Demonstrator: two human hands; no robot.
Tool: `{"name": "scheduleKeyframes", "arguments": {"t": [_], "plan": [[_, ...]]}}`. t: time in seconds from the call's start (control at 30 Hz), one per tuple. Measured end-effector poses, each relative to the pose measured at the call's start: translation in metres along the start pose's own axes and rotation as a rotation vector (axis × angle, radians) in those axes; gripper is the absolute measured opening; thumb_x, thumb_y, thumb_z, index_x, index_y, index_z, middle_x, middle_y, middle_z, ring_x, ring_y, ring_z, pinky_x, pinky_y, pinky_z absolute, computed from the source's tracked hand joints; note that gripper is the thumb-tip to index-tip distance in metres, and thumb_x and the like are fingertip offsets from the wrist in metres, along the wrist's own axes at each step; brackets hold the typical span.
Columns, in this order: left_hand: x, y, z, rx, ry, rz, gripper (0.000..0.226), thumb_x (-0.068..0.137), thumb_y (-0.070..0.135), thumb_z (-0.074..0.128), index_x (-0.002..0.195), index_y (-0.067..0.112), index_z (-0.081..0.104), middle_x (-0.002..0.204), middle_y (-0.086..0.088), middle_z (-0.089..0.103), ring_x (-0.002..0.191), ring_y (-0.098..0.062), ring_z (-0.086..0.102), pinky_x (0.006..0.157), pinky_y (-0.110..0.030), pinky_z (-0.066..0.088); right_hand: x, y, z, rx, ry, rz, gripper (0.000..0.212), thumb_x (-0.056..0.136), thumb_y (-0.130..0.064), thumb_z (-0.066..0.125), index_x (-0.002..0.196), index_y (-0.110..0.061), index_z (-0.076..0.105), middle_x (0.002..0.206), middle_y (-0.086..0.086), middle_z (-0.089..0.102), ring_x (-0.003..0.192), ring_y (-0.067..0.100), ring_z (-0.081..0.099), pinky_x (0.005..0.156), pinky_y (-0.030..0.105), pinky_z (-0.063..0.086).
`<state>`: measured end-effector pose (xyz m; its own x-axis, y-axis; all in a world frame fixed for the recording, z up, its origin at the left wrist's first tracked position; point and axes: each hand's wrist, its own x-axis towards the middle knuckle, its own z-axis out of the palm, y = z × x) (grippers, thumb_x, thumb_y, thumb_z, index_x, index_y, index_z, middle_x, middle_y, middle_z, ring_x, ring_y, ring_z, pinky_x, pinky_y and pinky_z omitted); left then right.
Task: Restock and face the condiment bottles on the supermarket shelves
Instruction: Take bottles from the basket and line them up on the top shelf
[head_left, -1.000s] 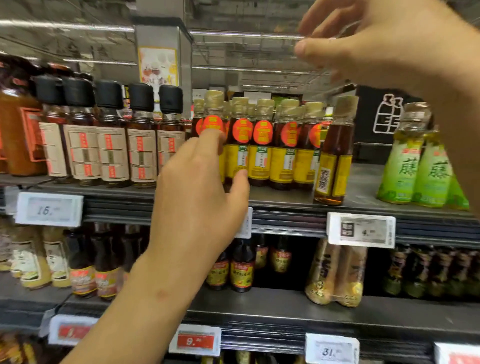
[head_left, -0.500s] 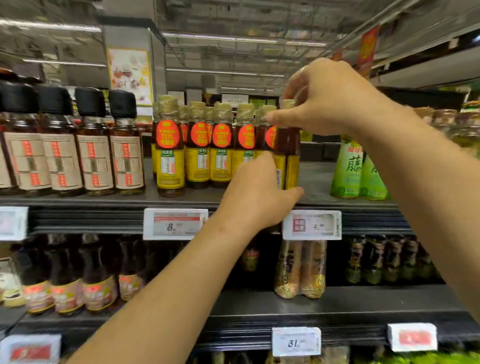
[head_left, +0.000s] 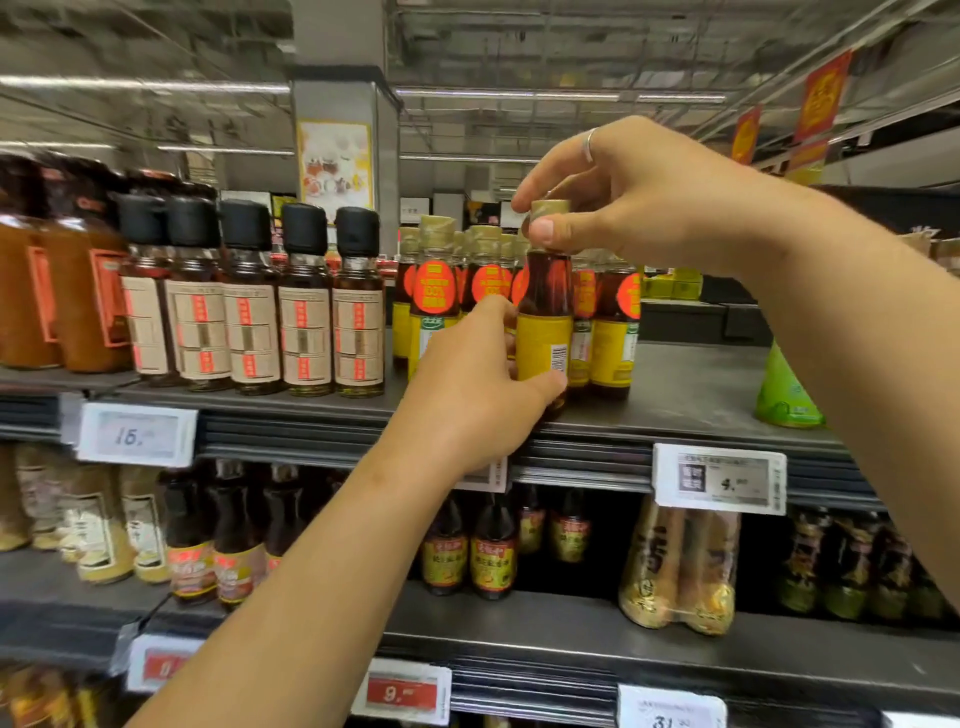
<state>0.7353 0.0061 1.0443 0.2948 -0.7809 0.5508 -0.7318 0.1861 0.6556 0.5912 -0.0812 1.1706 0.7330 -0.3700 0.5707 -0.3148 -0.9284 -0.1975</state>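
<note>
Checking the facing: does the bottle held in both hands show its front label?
No. The bottle shows its barcode side; neighbours show red stickers.

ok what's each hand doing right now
Left hand: grips the lower body of the bottle.
Right hand: pinches the same bottle's cap.

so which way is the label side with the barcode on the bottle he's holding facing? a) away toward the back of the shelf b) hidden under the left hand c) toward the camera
c: the bottle, pinched at the cap by the right hand and gripped low by the left hand, shows its barcode to the camera, unlike the red-stickered neighbours.
</note>
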Motion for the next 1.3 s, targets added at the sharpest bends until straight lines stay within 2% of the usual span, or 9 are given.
{"name": "scheduleKeyframes", "arguments": {"t": [0.27,0.37,0.47,0.77,0.87,0.97,1.03,1.2,1.3], "plan": [[-0.003,-0.010,0.001,0.144,0.099,0.034,0.068,0.085,0.049,0.077,0.141,0.021,0.049,0.112,0.009,0.066,0.103,-0.012,0.065,0.090,-0.034,0.056,0.007,0.004,0.017,0.075,-0.022,-0.036,0.023,0.096,-0.025,0.072,0.115,-0.036,0.070,0.106,-0.010,0.075,0.098,0.001,0.071,0.085,0.027,0.060],[-0.002,-0.012,0.002,0.170,0.050,0.005,0.080,0.087,0.048,0.075,0.150,0.022,0.035,0.111,0.012,0.061,0.094,-0.008,0.064,0.073,-0.024,0.051,0.006,0.008,0.017,0.126,-0.032,-0.038,0.026,0.097,-0.015,0.069,0.114,-0.035,0.070,0.108,-0.008,0.075,0.098,0.005,0.072,0.084,0.025,0.061],[-0.001,-0.011,0.003,0.171,0.022,-0.007,0.057,0.089,0.037,0.074,0.133,0.030,0.038,0.093,0.015,0.058,0.080,-0.005,0.063,0.056,-0.015,0.047,0.004,0.010,0.018,0.103,-0.029,-0.028,0.025,0.099,-0.015,0.066,0.113,-0.036,0.067,0.111,-0.008,0.073,0.101,0.009,0.070,0.091,0.035,0.060],[-0.006,-0.011,0.010,0.174,0.144,0.061,0.071,0.085,0.042,0.080,0.143,0.026,0.044,0.108,0.009,0.061,0.100,-0.013,0.065,0.084,-0.034,0.059,0.003,0.002,0.026,-0.193,0.183,0.064,0.054,0.074,-0.068,0.077,0.117,-0.037,0.065,0.092,-0.015,0.068,0.084,-0.005,0.061,0.068,0.019,0.048],[-0.012,-0.010,0.005,0.212,0.190,0.087,0.067,0.082,0.046,0.081,0.139,0.026,0.052,0.111,0.009,0.067,0.104,-0.011,0.066,0.088,-0.034,0.059,-0.002,-0.002,0.035,-0.167,0.130,0.088,0.062,0.068,-0.065,0.081,0.120,-0.038,0.061,0.085,-0.014,0.068,0.078,-0.004,0.062,0.063,0.017,0.046],[-0.022,-0.017,-0.012,0.255,0.376,0.128,0.031,0.081,0.046,0.081,0.104,0.031,0.067,0.081,0.016,0.064,0.077,0.001,0.062,0.068,-0.010,0.047,-0.006,-0.003,0.047,-0.088,0.169,0.100,0.066,0.069,-0.056,0.086,0.127,-0.039,0.059,0.089,-0.014,0.069,0.083,-0.002,0.065,0.069,0.017,0.050],[-0.025,-0.023,-0.027,0.289,0.500,0.126,0.023,0.081,0.040,0.081,0.091,0.030,0.063,0.071,0.015,0.058,0.070,0.000,0.058,0.062,-0.010,0.040,-0.006,-0.004,0.054,-0.063,0.200,0.111,0.067,0.073,-0.053,0.086,0.133,-0.039,0.057,0.096,-0.014,0.069,0.089,0.006,0.067,0.077,0.024,0.053],[-0.021,-0.038,-0.035,0.421,0.473,0.057,0.045,0.080,0.041,0.083,0.114,0.022,0.061,0.094,0.011,0.058,0.091,-0.015,0.061,0.075,-0.027,0.044,-0.014,-0.009,0.065,-0.052,0.233,0.131,0.079,0.077,-0.054,0.083,0.144,-0.038,0.045,0.101,-0.014,0.068,0.098,0.012,0.069,0.092,0.040,0.057],[-0.019,-0.044,-0.029,0.417,0.435,0.043,0.049,0.079,0.044,0.083,0.114,0.019,0.060,0.093,0.008,0.064,0.089,-0.015,0.064,0.073,-0.024,0.042,-0.032,-0.004,0.075,-0.038,0.269,0.193,0.092,0.072,-0.057,0.085,0.147,-0.038,0.037,0.091,-0.013,0.070,0.086,0.007,0.070,0.082,0.037,0.060]]}}
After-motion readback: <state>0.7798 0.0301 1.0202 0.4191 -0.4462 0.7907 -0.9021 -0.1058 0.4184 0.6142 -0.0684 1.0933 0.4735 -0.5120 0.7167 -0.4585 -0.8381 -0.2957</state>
